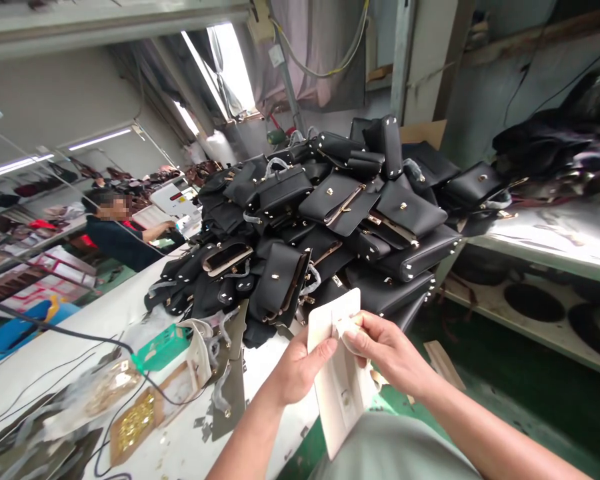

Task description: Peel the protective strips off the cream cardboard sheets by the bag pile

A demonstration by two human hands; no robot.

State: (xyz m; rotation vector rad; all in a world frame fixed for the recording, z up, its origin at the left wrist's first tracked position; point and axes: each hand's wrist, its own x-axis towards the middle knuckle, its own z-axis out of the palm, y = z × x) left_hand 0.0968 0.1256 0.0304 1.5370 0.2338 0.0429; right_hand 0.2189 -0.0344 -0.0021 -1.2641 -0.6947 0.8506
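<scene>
A cream handbag piece (337,400), a flat panel with folded layers and a small metal fitting low on it, tilts upright above my lap. My left hand (300,370) is closed on its left edge, the thumb lying across the front. Near the upper right edge my right hand (387,350) pinches a small pale, partly translucent piece against the panel; the fingertips hide much of it. Just beyond both hands, a big heap of black handbags (330,193) with gold-coloured clasps covers the far part of the white table (265,373).
At left on the table are a green tray (163,347), a box of gold-coloured fittings (136,423), plastic bags and a dark cable (65,327). A person (115,230) works beyond the table's left side. A metal-topped shelf (545,240) stands at right.
</scene>
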